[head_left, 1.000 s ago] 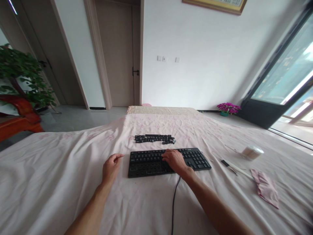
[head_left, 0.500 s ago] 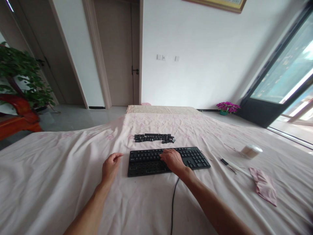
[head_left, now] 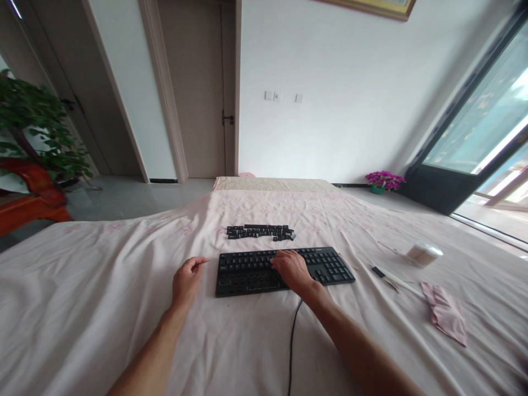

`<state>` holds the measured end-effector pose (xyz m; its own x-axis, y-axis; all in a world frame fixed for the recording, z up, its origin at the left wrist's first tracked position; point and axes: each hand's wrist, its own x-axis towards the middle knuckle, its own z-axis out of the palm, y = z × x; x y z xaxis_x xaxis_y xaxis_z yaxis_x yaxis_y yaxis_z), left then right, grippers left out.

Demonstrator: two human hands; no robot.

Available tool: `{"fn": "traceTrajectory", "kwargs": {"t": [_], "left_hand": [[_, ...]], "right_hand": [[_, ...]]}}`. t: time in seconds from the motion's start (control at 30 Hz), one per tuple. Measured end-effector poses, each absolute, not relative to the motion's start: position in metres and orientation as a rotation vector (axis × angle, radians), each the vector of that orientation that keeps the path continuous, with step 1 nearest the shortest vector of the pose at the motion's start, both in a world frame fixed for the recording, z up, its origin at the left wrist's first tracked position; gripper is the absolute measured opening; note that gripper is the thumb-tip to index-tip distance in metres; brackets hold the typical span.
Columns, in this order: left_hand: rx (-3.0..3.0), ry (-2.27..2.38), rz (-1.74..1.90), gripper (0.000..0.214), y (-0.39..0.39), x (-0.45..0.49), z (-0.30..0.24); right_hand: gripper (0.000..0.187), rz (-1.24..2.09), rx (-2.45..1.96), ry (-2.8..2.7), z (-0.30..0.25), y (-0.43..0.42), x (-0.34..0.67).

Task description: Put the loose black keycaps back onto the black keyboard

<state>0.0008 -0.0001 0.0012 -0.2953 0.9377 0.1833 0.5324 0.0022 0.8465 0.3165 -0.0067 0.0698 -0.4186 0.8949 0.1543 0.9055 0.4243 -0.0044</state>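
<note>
A black keyboard (head_left: 247,272) lies on the pink cloth (head_left: 103,286) in front of me, its cable (head_left: 292,346) running back toward me. My right hand (head_left: 292,268) rests on the keys near the keyboard's middle, fingers curled down onto them; what is under the fingertips is hidden. My left hand (head_left: 187,279) lies on the cloth just left of the keyboard, fingers loosely curled with the forefinger and thumb pointing at its left edge, nothing visible in it. A row of loose black keycaps (head_left: 259,232) sits just beyond the keyboard.
To the right lie a thin tool with a black tip (head_left: 385,278), a white round container (head_left: 423,254) and a folded pink cloth (head_left: 445,313). A potted plant (head_left: 37,132) stands at far left, purple flowers (head_left: 383,180) by the glass door.
The view has shifted slightly. My right hand's fingers moved a little on the keys; my left hand has stayed put.
</note>
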Motion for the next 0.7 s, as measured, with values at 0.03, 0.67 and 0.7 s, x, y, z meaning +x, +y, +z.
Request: {"fn": "traceTrajectory", "kwargs": {"t": [0.03,0.67,0.7], "left_hand": [[1.512,1.849,1.222,0.027,0.000,0.001,0.001],[1.524,1.850,1.225,0.026,-0.001,0.001,0.001],[1.522,1.849,1.224,0.026,-0.001,0.001,0.001]], "right_hand": [[0.024,-0.113,-1.610,-2.534,0.069,-0.006,0.317],[0.024,-0.331,-1.660,-2.560,0.050,-0.022,0.310],[0.025,-0.327,-1.653,-2.565,0.049,-0.022,0.310]]}}
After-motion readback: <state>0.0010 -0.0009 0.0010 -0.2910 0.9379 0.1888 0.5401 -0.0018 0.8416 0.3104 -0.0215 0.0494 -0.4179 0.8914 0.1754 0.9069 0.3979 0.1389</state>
